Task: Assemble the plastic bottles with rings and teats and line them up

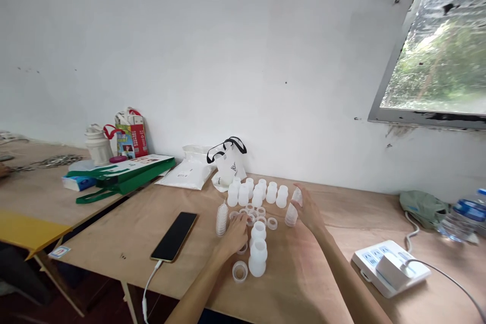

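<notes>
My right hand is wrapped round the side of a tall stack of clear rings, which leans a little on the table. My left hand reaches into the loose clear rings at the middle; its fingertips are at the rings, and what they hold is too small to make out. Another ring stack stands left of it. Behind are several white translucent bottles in rows. Nearer me stand more white bottles, with a larger loose ring beside them.
A black phone with a cable lies left. Behind are a white packet and a white bag. A green bag lies further left. At the right are a power strip, a cap and a water bottle.
</notes>
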`<state>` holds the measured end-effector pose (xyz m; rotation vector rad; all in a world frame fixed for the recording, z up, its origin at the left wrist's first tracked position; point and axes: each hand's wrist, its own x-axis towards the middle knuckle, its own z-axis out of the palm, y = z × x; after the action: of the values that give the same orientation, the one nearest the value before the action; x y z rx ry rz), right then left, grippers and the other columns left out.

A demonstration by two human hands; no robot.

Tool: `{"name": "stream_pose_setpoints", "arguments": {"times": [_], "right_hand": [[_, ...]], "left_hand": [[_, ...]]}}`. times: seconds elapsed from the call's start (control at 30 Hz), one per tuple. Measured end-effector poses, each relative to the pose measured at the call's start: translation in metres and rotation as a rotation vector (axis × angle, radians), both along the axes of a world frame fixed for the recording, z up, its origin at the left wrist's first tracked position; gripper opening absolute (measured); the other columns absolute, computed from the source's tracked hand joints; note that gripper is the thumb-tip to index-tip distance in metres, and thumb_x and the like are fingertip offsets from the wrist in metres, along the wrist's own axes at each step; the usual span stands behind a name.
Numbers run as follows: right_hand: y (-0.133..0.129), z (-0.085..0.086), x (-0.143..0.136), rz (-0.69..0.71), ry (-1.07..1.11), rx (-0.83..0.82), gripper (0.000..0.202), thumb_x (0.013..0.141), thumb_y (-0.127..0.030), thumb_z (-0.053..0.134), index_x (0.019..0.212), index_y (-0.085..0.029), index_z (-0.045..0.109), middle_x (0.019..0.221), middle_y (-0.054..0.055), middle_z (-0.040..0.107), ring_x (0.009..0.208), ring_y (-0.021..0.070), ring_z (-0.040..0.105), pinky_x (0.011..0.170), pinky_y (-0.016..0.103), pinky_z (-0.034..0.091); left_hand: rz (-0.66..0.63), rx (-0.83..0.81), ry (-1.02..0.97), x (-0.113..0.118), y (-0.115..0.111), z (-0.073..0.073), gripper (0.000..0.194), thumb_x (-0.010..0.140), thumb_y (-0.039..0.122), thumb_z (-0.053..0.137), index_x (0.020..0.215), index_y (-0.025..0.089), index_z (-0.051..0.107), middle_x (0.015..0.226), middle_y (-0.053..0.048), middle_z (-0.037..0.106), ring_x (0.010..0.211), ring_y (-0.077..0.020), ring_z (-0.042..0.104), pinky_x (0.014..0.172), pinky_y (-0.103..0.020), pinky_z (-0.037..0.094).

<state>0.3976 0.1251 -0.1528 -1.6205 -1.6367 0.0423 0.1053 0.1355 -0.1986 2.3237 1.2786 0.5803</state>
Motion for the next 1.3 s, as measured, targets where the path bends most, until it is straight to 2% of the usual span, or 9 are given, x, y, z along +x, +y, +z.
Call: {"name": "stream_pose_setpoints", "arguments": {"times": [0.17, 0.3, 0.4, 0.5, 0.63, 0.9, 1.07, 1.2, 1.3], "right_hand": [[0.008, 0.003, -0.004, 0.038, -0.05, -0.047, 0.056, 0.095, -0.03, 0.048, 0.151, -0.033, 0.038, 0.138, 0.009, 0.06, 0.127, 0.0303, 0.058, 0.099, 0.045, 0.051], [0.012, 0.005, -0.004, 0.073, -0.078, -0.079, 0.054, 0.095, -0.028, 0.048, 0.148, -0.031, 0.042, 0.141, 0.009, 0.059, 0.126, 0.0305, 0.059, 0.1, 0.046, 0.051], [0.014, 0.005, -0.001, 0.083, -0.085, -0.088, 0.057, 0.095, -0.028, 0.048, 0.151, -0.032, 0.039, 0.145, 0.009, 0.057, 0.128, 0.0296, 0.059, 0.102, 0.045, 0.05], [0.014, 0.007, 0.001, 0.082, -0.082, -0.087, 0.065, 0.094, -0.029, 0.05, 0.156, -0.034, 0.032, 0.148, 0.008, 0.056, 0.13, 0.0286, 0.058, 0.104, 0.045, 0.049], [0.011, 0.008, 0.001, 0.044, -0.061, -0.082, 0.067, 0.097, -0.038, 0.047, 0.161, -0.033, 0.026, 0.151, 0.009, 0.054, 0.13, 0.0297, 0.058, 0.103, 0.046, 0.049], [0.004, 0.013, -0.002, -0.112, 0.039, -0.03, 0.066, 0.097, -0.057, 0.044, 0.157, -0.029, 0.036, 0.142, 0.012, 0.063, 0.119, 0.035, 0.065, 0.094, 0.049, 0.052], [0.005, 0.021, 0.0, -0.185, 0.131, 0.097, 0.071, 0.093, -0.064, 0.045, 0.152, -0.026, 0.041, 0.144, 0.014, 0.06, 0.12, 0.0354, 0.062, 0.093, 0.048, 0.05], [-0.006, 0.03, -0.002, -0.242, 0.233, 0.209, 0.074, 0.09, -0.067, 0.051, 0.15, -0.024, 0.042, 0.132, 0.014, 0.065, 0.103, 0.0301, 0.066, 0.087, 0.043, 0.051], [-0.03, 0.035, -0.01, -0.266, 0.359, 0.348, 0.073, 0.086, -0.066, 0.06, 0.147, -0.028, 0.045, 0.136, 0.011, 0.062, 0.102, 0.0268, 0.065, 0.088, 0.04, 0.05]], "left_hand": [[0.014, 0.043, -0.091, -0.005, -0.008, -0.004, 0.06, 0.069, -0.011, 0.037, 0.12, 0.018, 0.052, 0.139, -0.014, 0.053, 0.134, -0.0234, 0.049, 0.114, -0.038, 0.039], [0.003, 0.098, -0.262, -0.012, -0.024, -0.002, 0.061, 0.059, -0.011, 0.038, 0.11, 0.02, 0.053, 0.119, -0.009, 0.06, 0.12, -0.0218, 0.057, 0.105, -0.036, 0.045], [0.039, 0.157, -0.383, -0.016, -0.038, 0.003, 0.046, 0.074, -0.005, 0.037, 0.107, 0.022, 0.054, 0.11, -0.006, 0.062, 0.107, -0.0211, 0.061, 0.097, -0.035, 0.049], [0.153, 0.185, -0.441, -0.021, -0.048, 0.006, 0.013, 0.096, 0.019, 0.041, 0.097, 0.023, 0.053, 0.092, -0.002, 0.06, 0.08, -0.0186, 0.06, 0.078, -0.031, 0.049], [0.187, 0.129, -0.409, -0.029, -0.05, -0.001, 0.033, 0.099, 0.042, 0.041, 0.073, 0.023, 0.042, 0.062, 0.007, 0.041, 0.058, -0.0141, 0.045, 0.061, -0.026, 0.036], [0.206, 0.08, -0.383, -0.033, -0.044, -0.015, 0.042, 0.095, 0.046, 0.039, 0.062, 0.023, 0.03, 0.055, 0.007, 0.03, 0.053, -0.012, 0.036, 0.056, -0.026, 0.025], [0.217, 0.159, -0.423, -0.031, -0.055, 0.001, 0.045, 0.098, 0.046, 0.041, 0.061, 0.023, 0.031, 0.054, 0.007, 0.029, 0.052, -0.0115, 0.035, 0.054, -0.026, 0.027], [0.326, 0.434, -0.506, -0.038, -0.067, 0.025, 0.046, 0.102, 0.042, 0.047, 0.061, 0.022, 0.039, 0.058, 0.006, 0.035, 0.055, -0.0122, 0.038, 0.057, -0.026, 0.033], [0.461, 0.606, -0.564, -0.05, -0.068, 0.041, 0.035, 0.101, 0.04, 0.053, 0.072, 0.022, 0.053, 0.072, 0.002, 0.05, 0.066, -0.0155, 0.05, 0.066, -0.028, 0.043]]}}
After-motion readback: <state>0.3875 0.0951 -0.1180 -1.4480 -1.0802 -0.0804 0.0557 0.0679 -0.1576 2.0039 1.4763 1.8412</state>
